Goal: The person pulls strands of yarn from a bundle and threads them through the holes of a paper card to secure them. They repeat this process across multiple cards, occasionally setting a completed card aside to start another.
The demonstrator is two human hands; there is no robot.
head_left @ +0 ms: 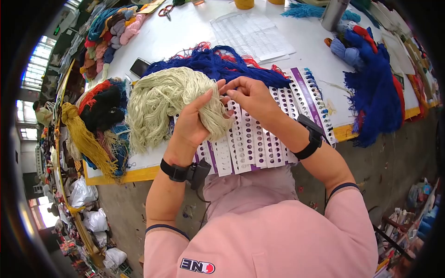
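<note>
A big loose hank of pale green yarn [155,104] lies on the table, its right end gathered in my left hand [193,123]. The thumb and fingers of that hand wrap around the strands. My right hand [254,99] is beside it, thumb and forefinger pinched together close to the left fingertips. Whatever the pinch holds is too fine to make out. Beneath both hands are white punched cards [252,143] with rows of holes and purple strips. Dark blue yarn [204,60] mixed with red strands lies just behind the pale hank.
Printed sheets [250,34] lie at the back, and a phone [139,67] is left of the blue yarn. Scissors [165,12] are farther back. Coloured yarn bundles [113,34] line the left. More blue yarn [378,92] hangs over the right edge by a metal post [333,15].
</note>
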